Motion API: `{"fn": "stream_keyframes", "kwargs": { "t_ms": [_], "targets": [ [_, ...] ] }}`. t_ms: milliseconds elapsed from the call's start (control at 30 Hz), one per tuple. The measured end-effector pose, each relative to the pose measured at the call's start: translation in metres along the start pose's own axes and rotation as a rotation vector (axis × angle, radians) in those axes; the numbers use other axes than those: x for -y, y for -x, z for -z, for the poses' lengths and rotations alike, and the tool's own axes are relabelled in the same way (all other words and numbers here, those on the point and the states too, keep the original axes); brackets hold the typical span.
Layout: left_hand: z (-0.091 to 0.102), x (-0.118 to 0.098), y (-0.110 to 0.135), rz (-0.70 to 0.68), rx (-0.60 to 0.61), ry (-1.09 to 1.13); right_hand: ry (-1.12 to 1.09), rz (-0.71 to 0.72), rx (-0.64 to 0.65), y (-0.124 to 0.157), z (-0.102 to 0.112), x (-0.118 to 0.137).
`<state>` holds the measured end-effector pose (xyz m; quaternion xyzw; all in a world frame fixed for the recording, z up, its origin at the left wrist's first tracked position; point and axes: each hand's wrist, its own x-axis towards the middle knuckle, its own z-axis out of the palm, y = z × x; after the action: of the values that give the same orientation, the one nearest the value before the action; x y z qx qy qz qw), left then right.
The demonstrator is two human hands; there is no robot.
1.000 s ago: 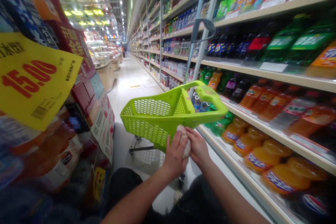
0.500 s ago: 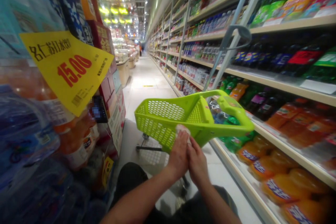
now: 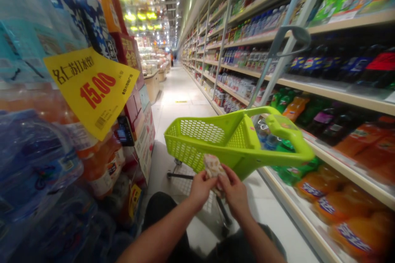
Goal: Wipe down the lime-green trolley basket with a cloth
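A supermarket aisle runs toward 12 o'clock. Long drink shelves (image 3: 339,94) fill the side from 1 to 4 o'clock, stocked with green, orange and dark bottles. Wrapped bottle packs (image 3: 33,152) are stacked from 8 to 10 o'clock, with a yellow price sign (image 3: 92,90) reading 15.00 fixed on them. A lime green trolley basket (image 3: 216,144) sits at centre on a wheeled frame. At 6 o'clock, just in front of the basket's near wall, the left hand (image 3: 200,187) and right hand (image 3: 236,193) are close together, fingertips pinching a small pale packet (image 3: 212,167), too blurred to identify.
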<state>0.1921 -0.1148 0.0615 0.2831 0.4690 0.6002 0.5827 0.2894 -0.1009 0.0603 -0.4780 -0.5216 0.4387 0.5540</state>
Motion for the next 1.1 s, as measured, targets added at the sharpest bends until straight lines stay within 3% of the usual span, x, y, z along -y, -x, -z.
{"fn": "stream_keyframes", "kwargs": {
  "t_ms": [133,233,300,333,500,633,700,800,867,933,1100],
  "targets": [
    [0.009,0.002,-0.007,0.035,-0.041,-0.009,0.499,0.607,-0.005,0.004,0.003,-0.011],
    [0.014,0.007,-0.008,0.127,0.083,-0.156,0.751,0.874,0.250,0.014,0.011,-0.018],
    [0.015,0.008,-0.007,0.163,0.163,-0.261,0.862,0.869,0.374,0.019,0.017,-0.025],
    [0.015,0.007,-0.007,0.186,0.186,-0.301,0.896,0.841,0.374,0.021,0.022,-0.029],
    [-0.003,0.001,-0.004,0.234,0.315,-0.386,0.850,0.837,0.138,0.016,0.045,-0.041],
    [-0.028,-0.006,-0.011,0.097,0.472,-0.395,0.824,0.890,-0.016,-0.009,0.068,-0.016],
    [-0.035,-0.011,-0.022,-0.102,0.439,-0.516,0.871,0.893,-0.159,-0.027,0.084,0.005],
    [-0.034,-0.023,-0.046,-0.492,0.210,-0.909,1.006,0.878,-0.371,-0.053,0.109,0.032],
    [-0.026,-0.031,-0.063,-0.643,0.060,-1.186,1.117,0.852,-0.425,-0.066,0.118,0.041],
    [-0.017,-0.035,-0.077,-0.652,-0.012,-1.400,1.211,0.830,-0.401,-0.075,0.117,0.042],
    [-0.003,-0.028,-0.089,-0.487,0.056,-1.665,1.244,0.888,-0.181,-0.081,0.077,0.021]
  ]
}}
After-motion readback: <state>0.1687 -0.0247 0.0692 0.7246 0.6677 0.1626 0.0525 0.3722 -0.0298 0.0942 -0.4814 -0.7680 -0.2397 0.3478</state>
